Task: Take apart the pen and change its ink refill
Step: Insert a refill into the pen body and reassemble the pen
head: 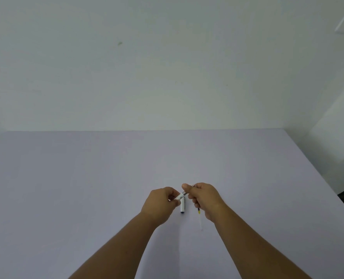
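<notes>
Partly hidden, left hand (160, 202) pinches pen barrel (182, 206); right hand (205, 198) grips refill (199, 217).

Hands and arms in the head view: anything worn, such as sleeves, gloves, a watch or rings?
Nothing worn shows. The left hand and right hand are bare, with no gloves; no rings or watch can be made out. Both forearms are bare down to the bottom edge of the picture, with no sleeve or strap in view.
</notes>
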{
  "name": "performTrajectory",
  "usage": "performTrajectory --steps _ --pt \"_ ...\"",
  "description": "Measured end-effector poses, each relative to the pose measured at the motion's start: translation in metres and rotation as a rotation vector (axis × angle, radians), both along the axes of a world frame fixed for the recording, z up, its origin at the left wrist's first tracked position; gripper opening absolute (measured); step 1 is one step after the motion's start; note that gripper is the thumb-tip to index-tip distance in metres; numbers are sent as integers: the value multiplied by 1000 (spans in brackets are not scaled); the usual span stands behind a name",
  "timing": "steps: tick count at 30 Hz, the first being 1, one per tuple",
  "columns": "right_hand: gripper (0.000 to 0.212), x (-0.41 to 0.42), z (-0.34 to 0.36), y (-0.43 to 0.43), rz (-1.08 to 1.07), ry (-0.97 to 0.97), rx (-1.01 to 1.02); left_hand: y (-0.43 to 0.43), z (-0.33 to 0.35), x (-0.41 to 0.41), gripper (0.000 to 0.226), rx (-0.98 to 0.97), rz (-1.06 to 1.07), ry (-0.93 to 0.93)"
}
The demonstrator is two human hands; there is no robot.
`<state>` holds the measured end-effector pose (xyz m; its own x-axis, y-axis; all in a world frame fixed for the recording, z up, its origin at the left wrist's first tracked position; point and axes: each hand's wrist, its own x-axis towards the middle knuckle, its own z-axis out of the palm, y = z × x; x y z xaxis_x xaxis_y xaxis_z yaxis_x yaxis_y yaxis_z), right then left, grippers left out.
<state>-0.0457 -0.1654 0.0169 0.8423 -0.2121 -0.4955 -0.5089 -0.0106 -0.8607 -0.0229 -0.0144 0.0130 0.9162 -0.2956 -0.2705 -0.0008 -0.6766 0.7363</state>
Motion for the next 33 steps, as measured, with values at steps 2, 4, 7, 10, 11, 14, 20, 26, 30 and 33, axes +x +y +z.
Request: performTrajectory --steps 2,4,7,10,11,14,20,26,30,33 --pt "31 0 0 1 1 27 -41 -1 0 -1 14 -1 4 -2" --pt "15 0 0 1 10 -19 51 1 0 0 15 -3 20 4" --pt "12 -2 0 0 26 -41 52 2 -1 0 14 13 14 3" --pt "29 -2 -2 2 9 30 -44 1 0 -1 15 14 6 -10" --pt "24 -2 -3 3 11 25 -4 1 0 0 16 7 13 -7" --pt "9 -3 -1 2 14 -39 122 2 2 2 16 6 16 -6" --pt "20 0 -3 4 -14 4 61 -1 1 0 16 -1 10 -9" --pt "34 3 -3 3 -11 30 -47 -2 1 1 12 3 -2 12" --pt "8 4 -5 0 -24 -39 140 -1 1 5 15 0 29 5" --pt "16 4 -5 -2 -20 -17 59 0 0 5 14 20 11 13"
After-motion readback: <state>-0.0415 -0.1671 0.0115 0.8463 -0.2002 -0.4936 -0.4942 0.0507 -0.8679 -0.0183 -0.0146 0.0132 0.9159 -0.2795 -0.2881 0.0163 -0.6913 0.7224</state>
